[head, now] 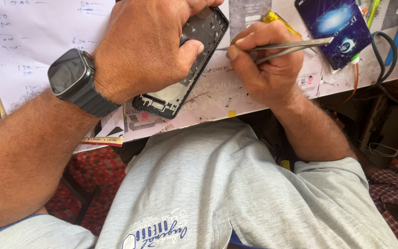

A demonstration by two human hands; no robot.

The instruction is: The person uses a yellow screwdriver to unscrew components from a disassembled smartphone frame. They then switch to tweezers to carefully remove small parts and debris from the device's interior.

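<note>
In the head view, the left hand [146, 48] lies over an opened phone [194, 50] and presses it down on the surface [217, 94]. The thumb rests on the inner side of the phone and the other fingers curl over its far edge, so the grip of this hand is pressed together on the phone. The phone is dark, its back cover is off, and the inside shows a black frame with small parts and a pale patch near its lower end. It lies tilted, with the lower end near the front edge of the surface. A dark watch [77, 80] sits on the left wrist.

The right hand [266, 60] is just beside the phone, on its right. Its grip is pinching thin metal tweezers [277, 47], and the tips of the tweezers point to the right edge of the phone. Whether the tips touch it, I cannot tell.

Behind the right hand lies a blue card [339, 30], and some cables [388, 55] run near it. White paper [38, 41] with handwriting covers the left part of the surface.
</note>
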